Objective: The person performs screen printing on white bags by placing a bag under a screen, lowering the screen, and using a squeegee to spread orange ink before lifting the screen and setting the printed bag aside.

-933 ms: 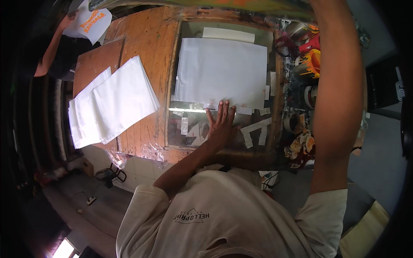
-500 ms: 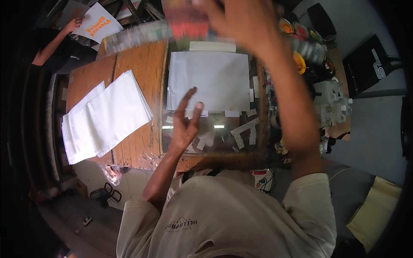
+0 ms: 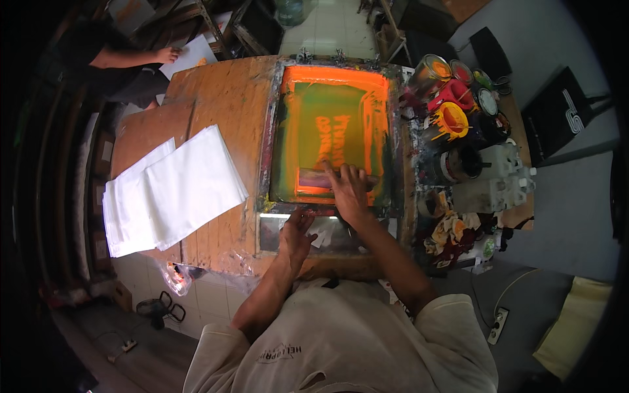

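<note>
A screen-printing frame (image 3: 268,147) lies flat on the glass-topped board (image 3: 341,243), its mesh smeared with orange ink and showing lettering in the middle. Near the mesh's lower end, my right hand (image 3: 352,191) is closed round the squeegee (image 3: 316,178), fingers over its top. Orange ink shows around the blade. My left hand (image 3: 298,234) is closed at the frame's near edge, with its fingertips on the bar. The pale sheet on the board is hidden beneath the frame.
White sheets (image 3: 177,190) lie stacked on the wooden table (image 3: 219,98) to the left. Ink pots (image 3: 453,118), stained rags (image 3: 452,232) and plastic bottles (image 3: 498,180) crowd the right side. A co-worker's hand (image 3: 169,55) holds a printed sheet at far left. Hinge clamps (image 3: 339,56) line the frame's far edge.
The screen frame has come down over the pale sheet. My right hand has moved down toward me and now holds the squeegee; my left hand has drawn back to the frame's near edge.
</note>
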{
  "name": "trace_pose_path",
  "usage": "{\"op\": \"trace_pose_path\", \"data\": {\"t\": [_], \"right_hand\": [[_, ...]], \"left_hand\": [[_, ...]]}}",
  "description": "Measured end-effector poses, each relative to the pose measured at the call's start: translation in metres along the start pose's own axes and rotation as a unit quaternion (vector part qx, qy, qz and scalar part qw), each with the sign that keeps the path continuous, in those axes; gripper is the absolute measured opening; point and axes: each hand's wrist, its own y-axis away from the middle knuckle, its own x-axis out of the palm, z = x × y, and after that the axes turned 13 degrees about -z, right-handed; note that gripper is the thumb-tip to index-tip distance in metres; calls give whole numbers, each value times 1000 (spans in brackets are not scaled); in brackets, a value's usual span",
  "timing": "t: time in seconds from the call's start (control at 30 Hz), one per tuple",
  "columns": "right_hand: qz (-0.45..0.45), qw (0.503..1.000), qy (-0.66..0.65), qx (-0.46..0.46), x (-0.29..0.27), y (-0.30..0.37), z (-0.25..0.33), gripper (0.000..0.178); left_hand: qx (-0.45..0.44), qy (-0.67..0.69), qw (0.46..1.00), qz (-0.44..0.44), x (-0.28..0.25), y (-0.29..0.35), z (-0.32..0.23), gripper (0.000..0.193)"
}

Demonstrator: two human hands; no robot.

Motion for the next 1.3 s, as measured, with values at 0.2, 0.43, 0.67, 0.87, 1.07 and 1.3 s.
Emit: {"op": "trace_pose_path", "data": {"t": [0.2,0.43,0.67,0.87,1.07,1.3], "right_hand": [[-3,1000,-3,-18,2,25,4,62],[-59,998,2,-20,23,-22,-16,61],[-77,996,37,-18,92,-136,-86,73],[-68,997,27,3,129,-217,-130,62],[-27,999,25,20,113,-231,-173,77],[-86,993,81,-1,122,-218,-161,73]], "left_hand": [[-8,13,1000,-24,-4,4,4,44],[-2,-4,1000,12,2,2,1,51],[-19,-6,1000,-15,11,14,-4,36],[-27,12,999,-43,15,18,-6,33],[-37,30,998,-47,12,19,-8,34],[-7,38,999,-15,-1,11,0,35]]}}
